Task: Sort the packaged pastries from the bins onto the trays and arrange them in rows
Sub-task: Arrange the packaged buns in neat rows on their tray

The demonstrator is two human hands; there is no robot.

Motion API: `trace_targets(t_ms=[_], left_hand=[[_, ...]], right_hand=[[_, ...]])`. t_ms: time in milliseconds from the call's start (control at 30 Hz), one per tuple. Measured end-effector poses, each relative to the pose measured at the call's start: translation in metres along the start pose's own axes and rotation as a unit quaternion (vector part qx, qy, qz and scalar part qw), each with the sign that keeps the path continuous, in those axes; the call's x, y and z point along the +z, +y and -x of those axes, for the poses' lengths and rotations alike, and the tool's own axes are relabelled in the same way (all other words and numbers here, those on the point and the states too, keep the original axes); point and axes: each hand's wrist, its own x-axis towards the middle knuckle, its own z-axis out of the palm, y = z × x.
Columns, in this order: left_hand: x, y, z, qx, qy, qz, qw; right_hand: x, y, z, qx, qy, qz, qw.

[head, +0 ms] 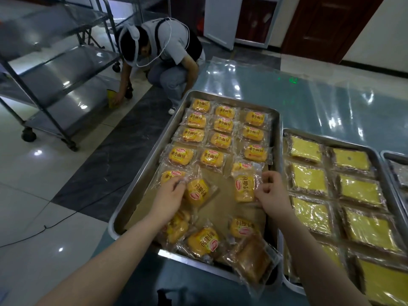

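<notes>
Reaching over the rectangular steel tray lined with brown paper, your left hand pinches the clear wrapper corner of a tilted yellow bun packet lying mid-tray. Your right hand, fingers curled, grips the edge of a second yellow bun packet near it. Neat rows of matching packets fill the tray's far half, and loose packets lie jumbled at the near end, where a brown pastry packet overhangs the rim. To your right, a second steel tray holds flat yellow cake squares. A crouching person is beside a wheeled metal rack.
</notes>
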Motion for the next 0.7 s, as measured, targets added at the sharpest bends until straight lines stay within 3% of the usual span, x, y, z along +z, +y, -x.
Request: trace_targets(t_ms=[200,300,467,533,600,700], left_hand=[[0.010,0.001,-0.013,-0.033,0.057,0.037,0.997],[0.015,0.006,-0.017,-0.050,0.072,0.049,0.995],[0.010,0.010,-0.021,-0.052,0.082,0.060,0.994],[0.007,0.013,-0.022,-0.064,0.072,0.077,0.992],[0.004,0.014,-0.023,-0.076,0.054,0.076,0.993],[0.001,0.013,-0.023,-0.082,0.020,0.059,0.995]], right_hand=[[0.004,0.009,0.020,-0.082,0.099,0.108,0.986],[0.010,0.016,0.027,-0.077,0.067,0.164,0.981],[0.015,0.016,0.040,-0.054,0.071,0.139,0.986],[0.014,0.012,0.044,-0.040,0.021,0.169,0.985],[0.013,0.011,0.045,-0.031,-0.033,0.238,0.970],[0.012,0.007,0.045,-0.097,-0.007,0.331,0.939]])
